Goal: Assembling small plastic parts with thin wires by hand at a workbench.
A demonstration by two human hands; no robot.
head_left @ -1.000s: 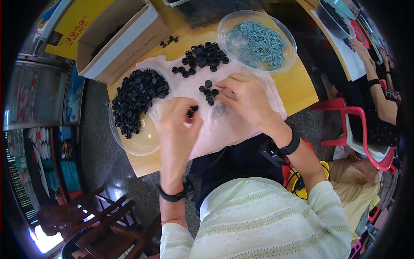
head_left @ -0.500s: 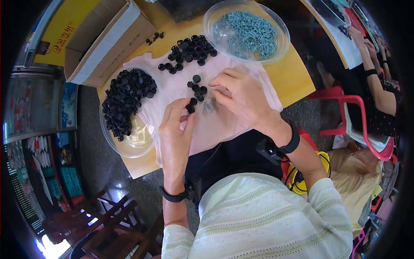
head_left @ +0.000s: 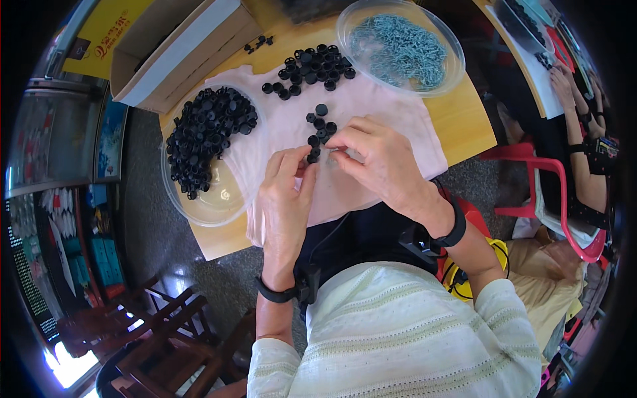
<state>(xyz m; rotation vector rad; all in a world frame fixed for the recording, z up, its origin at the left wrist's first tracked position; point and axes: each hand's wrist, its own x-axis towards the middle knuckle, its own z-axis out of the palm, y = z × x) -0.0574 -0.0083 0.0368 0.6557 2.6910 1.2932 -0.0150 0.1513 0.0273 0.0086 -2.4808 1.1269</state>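
My left hand [head_left: 285, 192] pinches a small round black plastic cap [head_left: 312, 158] between thumb and fingers, above the pink cloth [head_left: 345, 192]. Close beside it, my right hand [head_left: 388, 162] is closed, thumb against forefinger, on a thin silvery screw [head_left: 332, 148] that points toward the cap. The fingertips hide most of the screw. Just beyond the two hands lies a short cluster of loose black caps [head_left: 321, 124]. Farther off on the cloth sits a larger group of black caps [head_left: 308, 69].
A clear round tub [head_left: 178, 207] heaped with black caps stands at the left. Another clear tub [head_left: 458, 66] holds a pile of bluish-grey screws at the far right. A cardboard box [head_left: 179, 60] is at the far left. Another person's arm [head_left: 564, 86] and a red chair [head_left: 564, 192] are at the right.
My right hand has come closer to my left, its thumb and forefinger now together on a screw. My left hand keeps its cap. The whole view has shifted a little.
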